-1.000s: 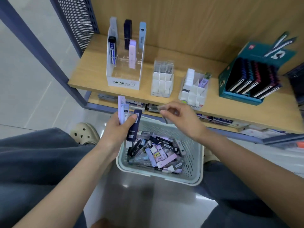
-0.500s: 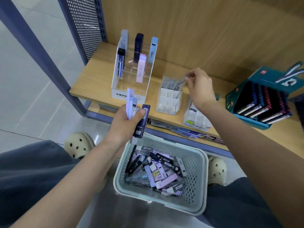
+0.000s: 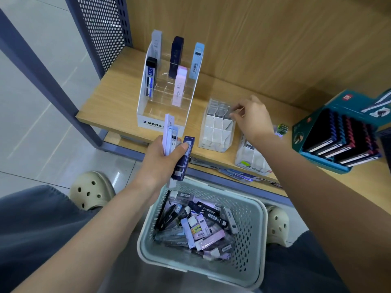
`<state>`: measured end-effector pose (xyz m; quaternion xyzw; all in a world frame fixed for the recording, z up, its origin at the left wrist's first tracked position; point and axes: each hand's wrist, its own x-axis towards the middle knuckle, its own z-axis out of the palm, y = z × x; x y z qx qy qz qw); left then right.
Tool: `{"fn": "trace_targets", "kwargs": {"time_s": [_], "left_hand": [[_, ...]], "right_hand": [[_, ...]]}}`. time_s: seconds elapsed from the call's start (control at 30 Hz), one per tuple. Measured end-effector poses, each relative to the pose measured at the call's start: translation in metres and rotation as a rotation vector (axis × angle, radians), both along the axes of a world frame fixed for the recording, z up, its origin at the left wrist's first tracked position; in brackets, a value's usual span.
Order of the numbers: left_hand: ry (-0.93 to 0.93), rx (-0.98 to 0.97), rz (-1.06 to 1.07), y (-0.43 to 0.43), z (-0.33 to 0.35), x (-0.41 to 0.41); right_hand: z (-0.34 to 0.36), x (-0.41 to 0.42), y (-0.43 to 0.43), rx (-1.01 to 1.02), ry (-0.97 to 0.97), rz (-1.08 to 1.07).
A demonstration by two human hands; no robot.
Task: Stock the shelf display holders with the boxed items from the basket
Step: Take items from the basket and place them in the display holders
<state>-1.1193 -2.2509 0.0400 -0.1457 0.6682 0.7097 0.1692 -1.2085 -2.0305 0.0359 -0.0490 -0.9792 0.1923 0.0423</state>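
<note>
My left grip point(image 3: 163, 160) holds three lead cases point(image 3: 183, 159); my right grip point(image 3: 254, 120) pinches a clear case point(image 3: 232, 112) at the divided holder's point(image 3: 214, 132) 3 o'clock edge.

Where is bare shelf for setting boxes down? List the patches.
Bare wood lies on the shelf left of the clear stand, out to its left edge, and behind the white holder toward the back wall. Crowded: between holder, right hand and teal box; the basket is full.
</note>
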Motion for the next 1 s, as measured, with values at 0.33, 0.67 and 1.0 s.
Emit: {"fn": "trace_targets", "kwargs": {"time_s": [0.33,0.67,1.0], "left_hand": [[0.001,-0.019,0.012,0.003,0.004,0.006],[0.072,-0.074,-0.069,0.002,0.006,0.023],[-0.072,0.025,0.053,0.0,0.015,0.049]], "right_hand": [[0.006,0.018,-0.027,-0.108,0.12,-0.04],[0.032,0.103,-0.081,-0.793,-0.419,0.082],[0.052,0.128,-0.069,-0.91,-0.119,0.14]]}}
